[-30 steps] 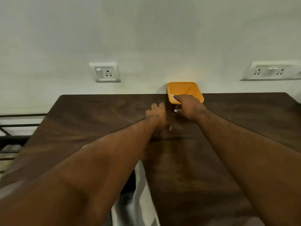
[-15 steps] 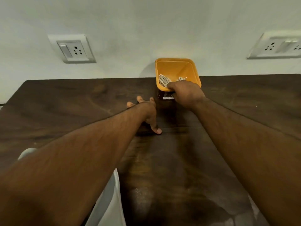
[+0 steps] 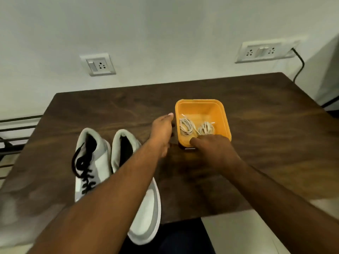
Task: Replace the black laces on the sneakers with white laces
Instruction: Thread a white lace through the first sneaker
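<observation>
Your grey-and-white sneakers [image 3: 95,162] still wear black laces [image 3: 83,167]; coiled white laces [image 3: 196,127] wait in the orange plastic tub [image 3: 224,121], whose near rim your right hand [image 3: 212,149] grips, left hand [image 3: 162,131] open, empty.

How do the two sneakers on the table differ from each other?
The left sneaker shows black laces, loose at the top; on the right sneaker the forearm hides the lacing. The left sneaker lies wholly on the table; the right sneaker's toe juts past the near edge. Both are grey and white, heels toward the wall.
</observation>
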The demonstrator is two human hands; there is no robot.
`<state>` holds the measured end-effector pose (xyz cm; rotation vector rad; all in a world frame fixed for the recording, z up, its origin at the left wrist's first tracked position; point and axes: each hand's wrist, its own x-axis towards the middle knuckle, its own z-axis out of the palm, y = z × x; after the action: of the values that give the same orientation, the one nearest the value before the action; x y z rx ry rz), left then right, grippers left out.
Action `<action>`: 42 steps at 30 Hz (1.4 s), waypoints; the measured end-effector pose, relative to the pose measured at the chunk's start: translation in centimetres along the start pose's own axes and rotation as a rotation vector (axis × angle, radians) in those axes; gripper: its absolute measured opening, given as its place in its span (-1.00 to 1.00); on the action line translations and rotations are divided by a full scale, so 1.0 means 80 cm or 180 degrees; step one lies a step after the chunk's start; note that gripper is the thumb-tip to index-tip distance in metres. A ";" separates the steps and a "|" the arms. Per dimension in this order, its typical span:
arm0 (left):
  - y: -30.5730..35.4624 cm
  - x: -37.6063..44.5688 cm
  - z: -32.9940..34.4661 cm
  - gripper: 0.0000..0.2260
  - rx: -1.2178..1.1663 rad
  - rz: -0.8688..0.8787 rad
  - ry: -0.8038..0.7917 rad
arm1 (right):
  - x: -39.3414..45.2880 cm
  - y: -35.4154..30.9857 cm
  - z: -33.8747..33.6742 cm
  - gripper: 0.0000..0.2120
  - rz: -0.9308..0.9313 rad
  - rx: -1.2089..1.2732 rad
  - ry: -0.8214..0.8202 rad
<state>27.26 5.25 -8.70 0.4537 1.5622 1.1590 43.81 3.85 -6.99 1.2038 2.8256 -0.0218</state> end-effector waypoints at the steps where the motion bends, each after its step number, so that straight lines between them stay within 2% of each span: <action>1: -0.014 -0.015 -0.002 -0.71 0.0039 0.0099 0.0046 | -0.018 -0.009 0.003 -0.73 0.0051 0.0014 -0.0057; 4: -0.056 -0.061 -0.009 -0.77 0.0373 0.0325 0.0112 | -0.067 -0.030 0.016 -0.72 0.0119 -0.0011 -0.0174; 8: -0.085 -0.102 -0.014 -0.84 0.0567 0.0158 -0.0005 | -0.108 -0.047 0.038 -0.69 0.0121 0.0121 -0.0477; 11: -0.092 -0.111 -0.017 -0.89 0.0642 0.0022 0.0054 | -0.115 -0.045 0.049 -0.64 0.0239 0.0800 -0.0859; 12: -0.092 -0.115 -0.018 -0.91 0.0670 0.0007 0.0045 | -0.117 -0.041 0.046 -0.61 0.0258 0.1164 -0.0840; 13: -0.092 -0.118 -0.019 -0.92 0.0697 -0.0008 0.0027 | -0.118 -0.035 0.039 -0.58 0.0304 0.1561 -0.0623; 15: -0.092 -0.121 -0.021 -0.66 0.0803 -0.0056 0.0034 | -0.116 -0.020 0.023 -0.66 0.0466 0.2093 0.0204; 16: -0.091 -0.123 -0.020 -0.55 0.0804 -0.0072 0.0057 | -0.110 -0.010 0.018 -0.71 0.0549 0.2088 0.0418; 17: -0.091 -0.127 -0.020 -0.50 0.0800 -0.0077 0.0075 | -0.102 -0.001 0.017 -0.73 0.0592 0.1929 0.0416; 18: -0.090 -0.129 -0.019 -0.48 0.0782 -0.0089 0.0077 | -0.091 0.005 0.020 -0.71 0.0651 0.1643 0.0178; 21: -0.090 -0.132 -0.014 -0.47 0.0884 -0.0090 0.0120 | -0.063 0.007 0.035 -0.58 0.0922 0.0881 -0.0969; 23: -0.090 -0.132 -0.013 -0.45 0.1072 -0.0056 0.0163 | -0.052 0.001 0.038 -0.56 0.0815 0.0426 -0.1438; 26: -0.093 -0.131 -0.013 -0.43 0.1264 0.0031 0.0222 | -0.043 -0.012 0.039 -0.63 0.0612 -0.0094 -0.1663; 29: -0.095 -0.130 -0.019 -0.46 0.1205 0.0271 0.0328 | -0.044 -0.020 0.033 -0.72 0.0476 -0.0365 -0.1678; 32: -0.091 -0.139 -0.040 -0.55 0.0725 0.0691 0.0416 | -0.048 -0.017 0.005 -0.75 0.0417 -0.0591 -0.1276; 35: -0.084 -0.160 -0.075 -0.76 0.0110 0.0822 0.0339 | -0.049 -0.024 -0.034 -0.79 0.0410 -0.0445 -0.0473; 37: -0.080 -0.178 -0.103 -0.84 -0.0240 0.0734 0.0174 | -0.047 -0.051 -0.052 -0.83 0.0324 0.0231 0.0201; 39: -0.080 -0.196 -0.129 -0.81 -0.0479 0.0579 -0.0118 | -0.052 -0.094 -0.059 -0.85 0.0182 0.1289 0.0839; 42: -0.092 -0.221 -0.167 -0.73 -0.0594 0.0498 -0.0384 | -0.053 -0.170 -0.045 -0.80 0.0104 0.2710 0.1089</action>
<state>23.31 -17.64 -6.52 0.5183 1.3193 1.3586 36.77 -8.48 -3.31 1.4744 3.1752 -1.2334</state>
